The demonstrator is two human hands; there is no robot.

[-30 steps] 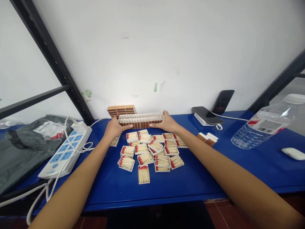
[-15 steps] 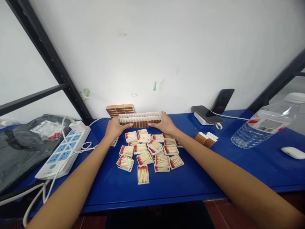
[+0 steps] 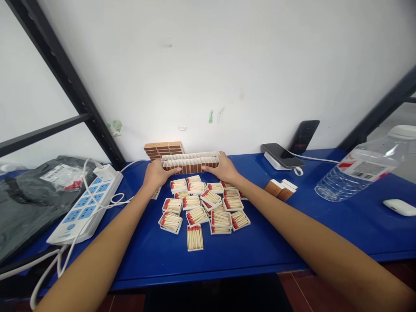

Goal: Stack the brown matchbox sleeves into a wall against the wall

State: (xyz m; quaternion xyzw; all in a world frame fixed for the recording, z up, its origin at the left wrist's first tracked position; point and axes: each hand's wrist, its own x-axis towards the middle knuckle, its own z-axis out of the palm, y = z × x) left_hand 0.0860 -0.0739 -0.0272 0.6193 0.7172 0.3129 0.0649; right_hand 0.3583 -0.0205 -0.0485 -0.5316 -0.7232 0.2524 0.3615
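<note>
On the left, a white power strip (image 3: 86, 206) lies well apart from the left hand (image 3: 156, 174), which cups the left end of a double row of matchboxes (image 3: 191, 167), thumb along the front face, fingers mostly hidden behind. A stack of brown matchboxes (image 3: 163, 148) sits just behind that end, by the wall. The double row runs sideways, its long axis stretching from palm to palm, white tops up (whether it touches the table I cannot tell). Neither hand is nearer: the row lies rightward of the left and leftward of the right. Open trays of matches (image 3: 191, 203) spread just in front, between the forearms. The right hand (image 3: 226, 170) cups the right end, thumb likewise along the front, so the row is clasped lengthwise between both.
</note>
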